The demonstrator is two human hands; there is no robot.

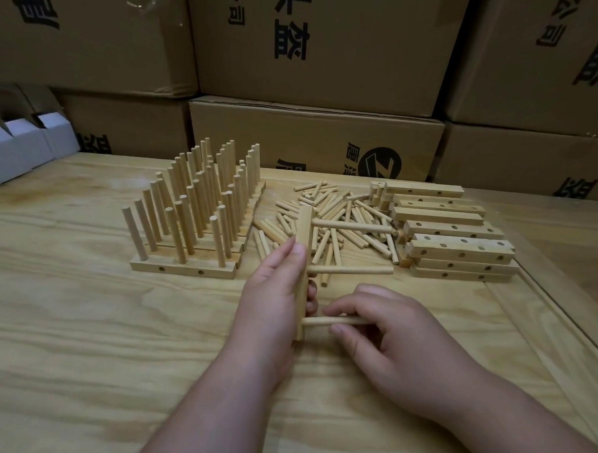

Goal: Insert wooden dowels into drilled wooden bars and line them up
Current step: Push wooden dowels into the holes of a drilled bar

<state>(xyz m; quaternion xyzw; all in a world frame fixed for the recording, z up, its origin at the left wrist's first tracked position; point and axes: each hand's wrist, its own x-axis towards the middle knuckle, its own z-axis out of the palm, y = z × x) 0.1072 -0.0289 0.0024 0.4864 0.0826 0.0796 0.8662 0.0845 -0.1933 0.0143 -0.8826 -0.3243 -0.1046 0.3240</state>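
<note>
Pinching a dowel (334, 321) between thumb and forefinger, our right hand (388, 340) holds it level, its left end at the lowest hole of the bar (302, 260); we cannot tell how deep it sits. Our left hand (270, 304) grips that bar upright, fingers (311, 295) curled round its far side, thumb pressed against the near face. Above our right fingers, two more dowels (350, 270) already stick out of the same bar to the right, one near its middle, one near its top. Both hands hover just over the wooden desk (80, 336).

Beyond our fingers lies a loose heap of dowels (332, 214). Right of that heap, drilled bars (457, 247) are stacked flat in a pile. Left of our left fingers and further back, finished bars (189, 204) stand side by side in rows, their dowels pointing up. Cardboard boxes (315, 138) with black print rise behind the desk, and white boxes (23, 146) sit at far left.
</note>
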